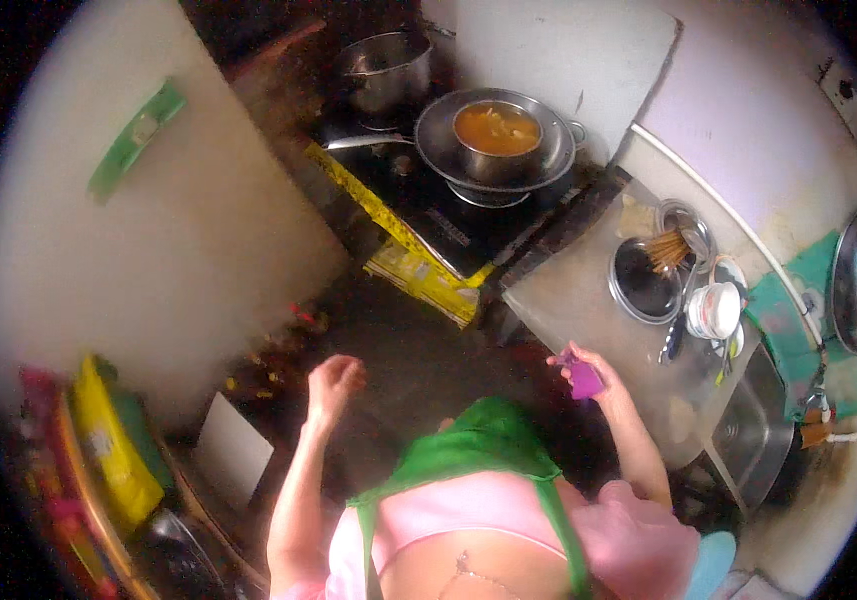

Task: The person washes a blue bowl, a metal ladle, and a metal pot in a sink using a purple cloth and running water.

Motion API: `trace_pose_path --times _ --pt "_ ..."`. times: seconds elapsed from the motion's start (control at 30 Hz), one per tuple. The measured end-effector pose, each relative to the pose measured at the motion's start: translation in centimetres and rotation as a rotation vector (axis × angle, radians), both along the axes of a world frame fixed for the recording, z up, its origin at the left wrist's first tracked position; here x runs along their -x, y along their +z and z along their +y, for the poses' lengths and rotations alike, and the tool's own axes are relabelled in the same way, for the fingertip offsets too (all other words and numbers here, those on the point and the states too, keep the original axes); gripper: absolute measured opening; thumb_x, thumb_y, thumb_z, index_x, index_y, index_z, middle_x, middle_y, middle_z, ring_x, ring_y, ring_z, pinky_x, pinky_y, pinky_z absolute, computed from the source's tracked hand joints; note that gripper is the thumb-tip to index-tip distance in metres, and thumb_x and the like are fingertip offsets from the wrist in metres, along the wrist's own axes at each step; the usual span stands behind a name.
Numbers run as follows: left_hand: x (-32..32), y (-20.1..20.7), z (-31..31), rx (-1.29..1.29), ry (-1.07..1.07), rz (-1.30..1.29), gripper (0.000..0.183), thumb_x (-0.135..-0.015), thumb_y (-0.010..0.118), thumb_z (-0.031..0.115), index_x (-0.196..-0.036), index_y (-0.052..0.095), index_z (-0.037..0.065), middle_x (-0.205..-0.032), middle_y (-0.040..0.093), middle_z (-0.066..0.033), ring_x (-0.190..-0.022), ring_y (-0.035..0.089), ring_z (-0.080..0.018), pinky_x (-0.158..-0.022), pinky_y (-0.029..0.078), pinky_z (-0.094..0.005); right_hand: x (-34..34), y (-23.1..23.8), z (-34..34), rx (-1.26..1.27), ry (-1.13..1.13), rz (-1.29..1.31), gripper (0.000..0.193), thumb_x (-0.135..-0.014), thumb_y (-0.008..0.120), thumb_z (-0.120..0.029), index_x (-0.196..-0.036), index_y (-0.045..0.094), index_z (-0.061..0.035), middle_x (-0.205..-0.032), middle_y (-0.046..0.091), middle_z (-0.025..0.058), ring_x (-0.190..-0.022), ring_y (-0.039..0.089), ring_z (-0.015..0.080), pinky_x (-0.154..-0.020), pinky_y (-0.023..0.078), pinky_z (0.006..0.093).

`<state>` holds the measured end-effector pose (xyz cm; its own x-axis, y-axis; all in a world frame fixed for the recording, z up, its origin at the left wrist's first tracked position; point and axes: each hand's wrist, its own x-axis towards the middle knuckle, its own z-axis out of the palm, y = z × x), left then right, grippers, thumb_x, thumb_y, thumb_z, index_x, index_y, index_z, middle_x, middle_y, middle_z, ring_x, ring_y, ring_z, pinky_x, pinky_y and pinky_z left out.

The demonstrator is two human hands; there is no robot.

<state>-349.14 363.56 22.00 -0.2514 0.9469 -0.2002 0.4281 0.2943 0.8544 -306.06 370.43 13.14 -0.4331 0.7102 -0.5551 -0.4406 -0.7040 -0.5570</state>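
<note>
My left hand (336, 387) is raised in front of my body, its fingers loosely curled in and no object visible in it. In my right hand (577, 358), beside the counter's near edge, is a small flat purple object (587, 379); its kind does not show. Farther ahead, a wide metal wok (433, 152) sits on the black gas stove (449, 228). A metal pot (498, 158) stands inside the wok, with orange-red soup (495, 130) and pale pieces in it. Neither hand touches the stove or cookware.
Behind the wok stands another metal pot (389, 75). On the right counter (589, 290) are a dark round pan (646, 285), chopsticks (667, 250), a white tub (717, 308) and utensils. A sink (754, 430) lies at the right, and a yellow packet (114, 455) at the left.
</note>
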Motion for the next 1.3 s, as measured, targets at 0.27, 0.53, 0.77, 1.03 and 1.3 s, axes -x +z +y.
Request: trace_pose_path --times 0.27,0.53,0.77,1.03,1.3 --pt "17.4 11.2 28.7 -0.18 0.04 -0.201 0.022 -0.086 0.051 0.019 -0.089 0.057 -0.002 -0.078 0.061 -0.0093 -0.067 0.06 -0.0162 -0.063 0.049 -0.0269 11.3 -3.8 10.7 0.067 0.133 -0.215 0.015 -0.078 0.059 -0.021 -0.085 0.058 -0.0076 -0.089 0.062 0.0131 -0.063 0.056 0.0137 -0.055 0.046 0.0249" --pt "30.0 13.0 59.9 -0.196 -0.062 -0.277 0.036 -0.085 0.055 0.027 -0.103 0.053 -0.003 -0.096 0.059 -0.0129 -0.085 0.058 -0.0185 -0.077 0.047 -0.031 24.5 4.1 23.1 0.28 -0.08 -0.062 0.016 -0.078 0.057 -0.02 -0.088 0.059 -0.0068 -0.087 0.062 0.0073 -0.078 0.057 0.0156 -0.065 0.047 0.0284" --pt "35.0 9.6 85.4 0.268 -0.458 -0.881 0.05 -0.085 0.052 0.035 -0.115 0.044 -0.004 -0.108 0.053 -0.0193 -0.093 0.055 -0.0283 -0.087 0.042 -0.0414 33.3 2.0 27.9 0.31 -0.839 -0.071 0.022 -0.078 0.055 -0.02 -0.093 0.058 -0.0052 -0.094 0.06 0.0129 -0.085 0.057 0.0252 -0.07 0.047 0.0384" --pt "37.4 13.3 102.1 0.5 -0.678 -1.418 0.016 -0.083 0.048 0.01 -0.093 0.049 -0.002 -0.063 0.041 -0.0013 -0.05 0.037 -0.0111 -0.044 0.033 -0.0235 46.7 1.4 31.5 0.247 -0.82 -0.356 0.041 -0.077 0.059 -0.03 -0.109 0.053 -0.0049 -0.103 0.056 0.0118 -0.087 0.056 0.0244 -0.07 0.05 0.0377" --pt "28.5 13.0 99.2 0.313 -0.28 -1.492 0.015 -0.078 0.045 -0.003 -0.071 0.035 0.006 -0.062 0.03 0.0004 -0.05 0.028 -0.0081 -0.043 0.026 -0.0213 42.7 -4.0 29.1 0.467 -1.155 -0.223 0.033 -0.079 0.057 -0.03 -0.092 0.058 -0.0001 -0.084 0.06 0.013 -0.07 0.058 0.0274 -0.058 0.049 0.0385"
